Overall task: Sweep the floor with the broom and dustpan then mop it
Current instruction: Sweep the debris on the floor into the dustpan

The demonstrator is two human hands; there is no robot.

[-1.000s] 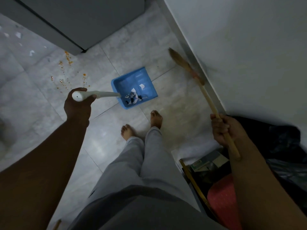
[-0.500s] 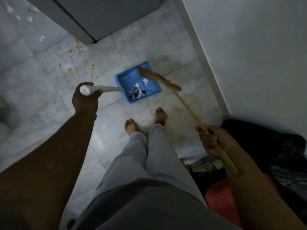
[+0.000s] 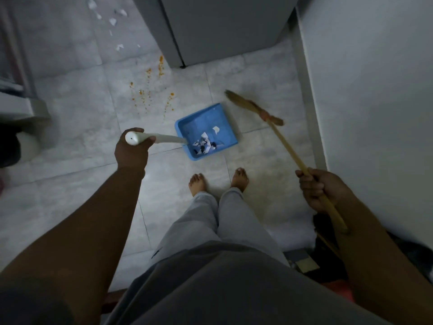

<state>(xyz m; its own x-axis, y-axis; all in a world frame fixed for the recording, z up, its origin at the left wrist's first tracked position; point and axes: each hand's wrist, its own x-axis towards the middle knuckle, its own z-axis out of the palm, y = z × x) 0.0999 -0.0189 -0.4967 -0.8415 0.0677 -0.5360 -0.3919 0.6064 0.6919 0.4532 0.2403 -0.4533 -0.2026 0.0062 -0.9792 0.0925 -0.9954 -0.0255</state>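
Floor (image 3: 77,127); broom (image 3: 288,148) diagonal, bristles (image 3: 241,102) seemingly up-left

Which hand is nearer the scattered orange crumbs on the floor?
Left. Left hand, gripping the white dustpan handle, is just short of the orange crumbs; right hand, gripping the wooden broom stick, is far off to their right.

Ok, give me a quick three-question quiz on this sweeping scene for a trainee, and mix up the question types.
1. True or false: the broom bristles lie inside the blue dustpan.
2. Which hand holds the dustpan's white handle? A. left B. right C. neither
3. Fill in: the crumbs on the tiles beyond the dustpan are ___ in colour.

Key: 1 false, the bristles lie beside it. 2 A, the left hand; the right hand holds the broom. 3 orange.
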